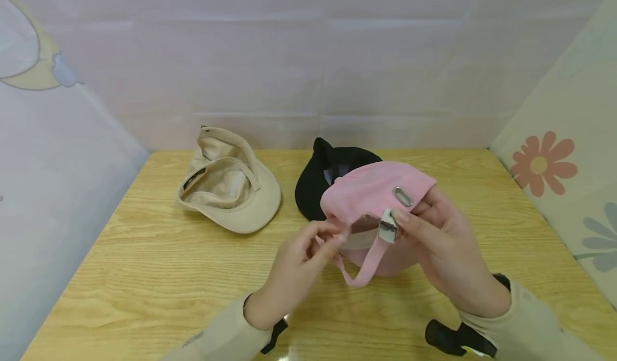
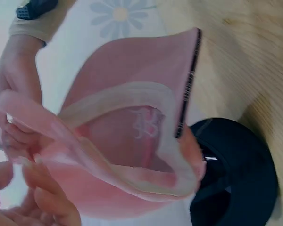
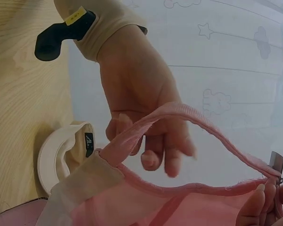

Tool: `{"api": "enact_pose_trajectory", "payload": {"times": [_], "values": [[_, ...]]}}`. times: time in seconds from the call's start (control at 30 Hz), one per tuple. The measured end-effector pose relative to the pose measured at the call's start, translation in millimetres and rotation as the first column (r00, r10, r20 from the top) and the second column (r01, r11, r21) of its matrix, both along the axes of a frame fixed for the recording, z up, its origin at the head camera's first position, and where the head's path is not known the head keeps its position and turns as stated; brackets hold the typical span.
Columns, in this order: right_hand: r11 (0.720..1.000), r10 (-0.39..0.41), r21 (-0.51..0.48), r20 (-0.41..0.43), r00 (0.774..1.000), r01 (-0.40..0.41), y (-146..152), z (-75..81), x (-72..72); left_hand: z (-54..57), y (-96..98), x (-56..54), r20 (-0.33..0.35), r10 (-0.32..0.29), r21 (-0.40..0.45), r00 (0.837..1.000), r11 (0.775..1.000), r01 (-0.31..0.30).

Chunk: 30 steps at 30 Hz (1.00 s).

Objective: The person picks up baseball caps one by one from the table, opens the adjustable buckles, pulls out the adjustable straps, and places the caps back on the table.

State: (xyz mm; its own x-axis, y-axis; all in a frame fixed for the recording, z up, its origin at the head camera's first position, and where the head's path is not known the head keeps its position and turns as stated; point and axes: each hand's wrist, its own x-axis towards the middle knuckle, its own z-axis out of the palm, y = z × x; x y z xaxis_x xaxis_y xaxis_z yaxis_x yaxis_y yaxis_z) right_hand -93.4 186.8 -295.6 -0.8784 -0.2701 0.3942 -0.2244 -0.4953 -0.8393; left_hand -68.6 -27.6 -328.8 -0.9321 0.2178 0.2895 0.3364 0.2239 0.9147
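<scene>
A pink baseball cap is held up off the table, its back opening and strap facing me. My right hand grips the cap's back edge, thumb against the metal buckle on the strap end. The clasp also shows in the right wrist view, beside the right fingertips. My left hand is at the opening's left side, fingers loosely bent. In the right wrist view the left hand is behind the arched strap, fingertips apart from the fabric. Embroidered letters show inside the cap.
Behind the pink cap lies a black cap, partly covered by it in the head view. A beige cap rests upturned to the left on the wooden table. Printed cloth walls enclose the table's back and sides.
</scene>
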Motion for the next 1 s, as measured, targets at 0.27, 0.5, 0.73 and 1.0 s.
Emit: {"api": "enact_pose_trajectory", "payload": {"times": [0.27, 0.5, 0.73, 1.0], "values": [[1.0, -0.002, 0.01, -0.007, 1.0, 0.002, -0.1, 4.8, -1.7, -12.3, -8.6, -13.4, 0.211, 0.188, -0.099, 0.959, 0.98, -0.17], [0.998, 0.063, 0.027, -0.033, 0.997, -0.062, -2.3, 8.3, -1.5, -23.0, -10.7, -28.2, 0.427, 0.007, 0.002, 0.904, 1.0, -0.009], [0.989, 0.112, 0.102, -0.056, 0.992, -0.106, -2.2, 10.5, 0.0, -26.0, -10.1, -37.0, 0.386, 0.021, -0.049, 0.922, 0.999, -0.002], [0.97, 0.174, 0.191, -0.094, 0.98, -0.153, 0.6, 14.2, 0.2, -41.9, -11.3, -41.0, 0.394, -0.003, 0.122, 0.919, 0.991, -0.05]]}}
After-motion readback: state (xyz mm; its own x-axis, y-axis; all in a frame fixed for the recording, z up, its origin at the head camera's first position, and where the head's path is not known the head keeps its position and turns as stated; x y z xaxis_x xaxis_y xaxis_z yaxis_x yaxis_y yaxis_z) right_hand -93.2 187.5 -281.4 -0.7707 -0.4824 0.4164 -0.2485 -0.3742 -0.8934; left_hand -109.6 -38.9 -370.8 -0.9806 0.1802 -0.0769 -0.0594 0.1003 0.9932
